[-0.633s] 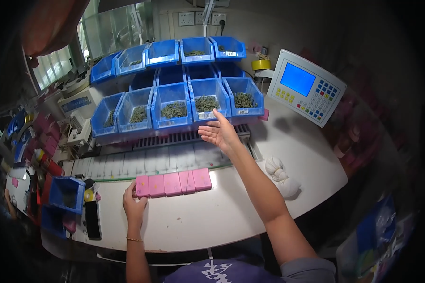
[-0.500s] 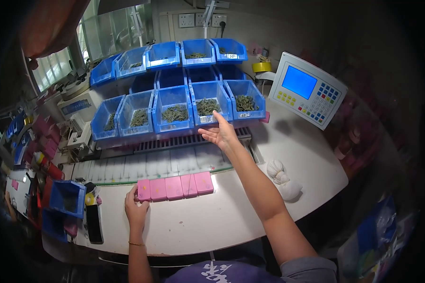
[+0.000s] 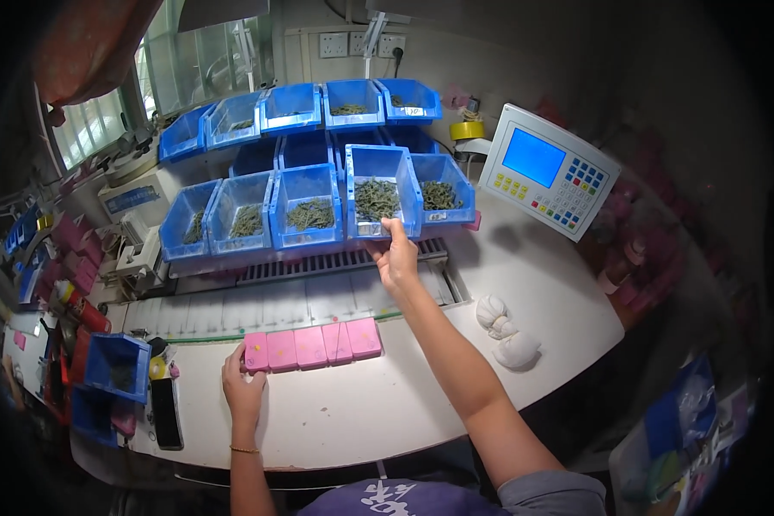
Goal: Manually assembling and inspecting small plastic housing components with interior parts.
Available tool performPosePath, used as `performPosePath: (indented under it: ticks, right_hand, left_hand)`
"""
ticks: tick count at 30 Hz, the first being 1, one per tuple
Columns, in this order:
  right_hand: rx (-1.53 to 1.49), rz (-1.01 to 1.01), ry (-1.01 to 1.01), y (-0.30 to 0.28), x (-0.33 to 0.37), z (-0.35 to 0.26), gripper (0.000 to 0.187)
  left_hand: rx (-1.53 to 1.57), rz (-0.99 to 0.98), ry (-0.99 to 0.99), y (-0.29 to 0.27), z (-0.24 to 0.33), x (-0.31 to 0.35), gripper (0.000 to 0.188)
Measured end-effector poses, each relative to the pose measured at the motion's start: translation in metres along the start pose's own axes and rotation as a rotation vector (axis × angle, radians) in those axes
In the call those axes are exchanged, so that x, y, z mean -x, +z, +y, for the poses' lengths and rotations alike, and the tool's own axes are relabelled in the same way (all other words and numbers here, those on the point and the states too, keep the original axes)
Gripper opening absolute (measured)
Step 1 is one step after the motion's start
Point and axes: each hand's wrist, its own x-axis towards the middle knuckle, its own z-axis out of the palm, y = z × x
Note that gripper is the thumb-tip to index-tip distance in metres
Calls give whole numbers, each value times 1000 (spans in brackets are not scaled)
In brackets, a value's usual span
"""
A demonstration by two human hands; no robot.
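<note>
Plainly, right hand (image 3: 397,263) grips white-labelled blue bin (image 3: 377,162); left hand (image 3: 243,394) touches pink block (image 3: 255,352), grip unclear.

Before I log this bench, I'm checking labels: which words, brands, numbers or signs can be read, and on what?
Upper-row rightmost blue bin: short mark on a white label, not copied.
Bin in the right hand: label too small to read.
White console: key markings too small to read.
Purple shirt: white lettering, not copied.
Blue panel at left: any lettering too blurred.
No brand is readable.
</note>
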Motion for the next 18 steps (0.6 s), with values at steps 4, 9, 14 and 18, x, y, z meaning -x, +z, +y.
performPosePath:
  ticks: [4, 9, 14, 18]
  right_hand:
    - [-7, -43, -45, -21, 36, 1, 24]
    - [32, -46, -55, -39, 125, -10, 24]
    - [94, -27, -90, -66, 187, -14, 9]
    - [136, -17, -65, -74, 213, -17, 6]
  left_hand:
    - [-4, -24, -9, 1, -1, 1, 58]
    - [-20, -27, -38, -3, 11, 2, 59]
    - [-53, -33, -51, -2, 15, 0, 58]
    - [-62, -42, -54, -2, 10, 1, 58]
